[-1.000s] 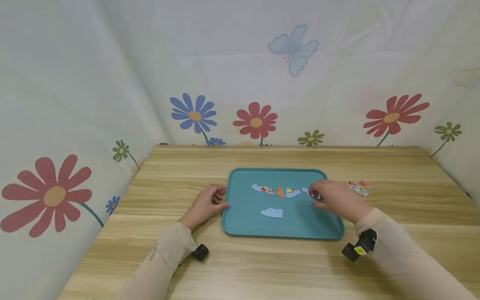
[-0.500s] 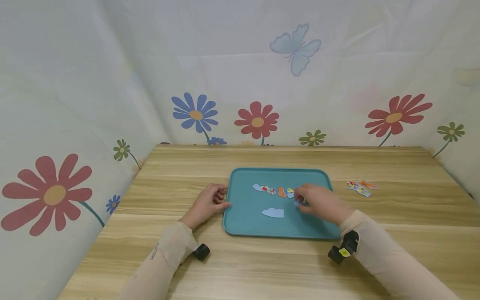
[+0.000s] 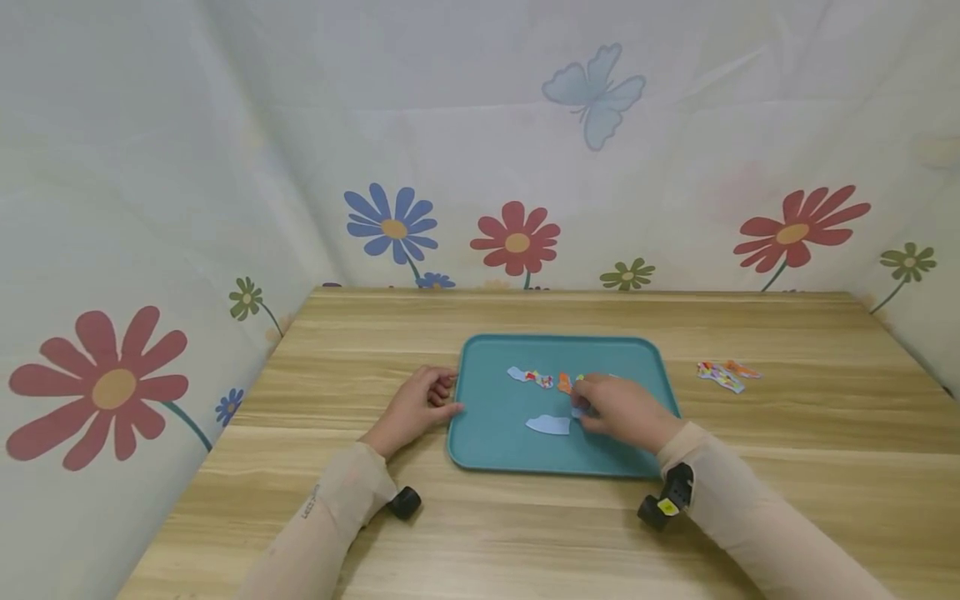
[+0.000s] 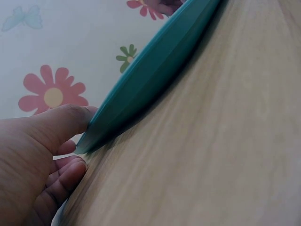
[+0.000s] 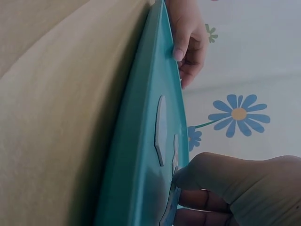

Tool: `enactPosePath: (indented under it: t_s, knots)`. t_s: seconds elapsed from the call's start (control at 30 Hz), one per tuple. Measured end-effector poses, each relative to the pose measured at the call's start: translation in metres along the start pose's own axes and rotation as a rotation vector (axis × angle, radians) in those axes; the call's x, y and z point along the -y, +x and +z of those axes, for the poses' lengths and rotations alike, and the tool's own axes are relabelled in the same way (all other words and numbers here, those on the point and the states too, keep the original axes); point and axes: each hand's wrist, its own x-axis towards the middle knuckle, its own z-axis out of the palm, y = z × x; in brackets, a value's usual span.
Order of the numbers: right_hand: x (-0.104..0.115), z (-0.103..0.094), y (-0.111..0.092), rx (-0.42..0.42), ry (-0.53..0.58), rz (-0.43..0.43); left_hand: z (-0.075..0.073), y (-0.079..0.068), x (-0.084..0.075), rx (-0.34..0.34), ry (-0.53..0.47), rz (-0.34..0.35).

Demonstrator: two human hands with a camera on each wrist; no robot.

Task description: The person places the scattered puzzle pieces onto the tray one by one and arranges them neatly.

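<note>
A teal tray (image 3: 495, 446) lies on the table, bearing flat puzzle pieces. My left hand (image 3: 416, 408) grips its left rim; in the left wrist view the thumb (image 4: 75, 120) lies on the rim with the fingers curled beside it. Over the tray, my right hand (image 3: 630, 410) pinches a light blue puzzle piece (image 3: 577, 412), largely hidden by the fingers. Just left of those fingertips is a larger light blue piece (image 3: 548, 425). Behind runs a row: a pale blue piece (image 3: 516, 374), a multicoloured piece (image 3: 539, 380) and an orange piece (image 3: 565, 382), its right end partly covered by my right hand.
On the table right of the tray lie a multicoloured piece (image 3: 720, 377) and an orange piece (image 3: 742, 369), close together. A flowered cloth (image 3: 450, 125) hangs behind the table (image 3: 360, 325) and along its sides.
My right hand has moved left across the tray with the light blue puzzle piece, from the row's right end to beside the larger light blue piece. The left hand stays at the rim.
</note>
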Motion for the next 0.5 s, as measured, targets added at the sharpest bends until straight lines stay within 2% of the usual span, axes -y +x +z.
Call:
enactPosePath:
  t_s: [0.23,0.5]
  knots:
    - [0.0016,0.0049,0.0036,0.018,-0.014,0.005,-0.0004,-0.0001,-0.0009,0.001,0.002,0.006]
    - [0.0010,0.0090,0.0058,-0.003,-0.026,-0.010,-0.0008,-0.0005,0.0007,0.000,0.002,0.011]
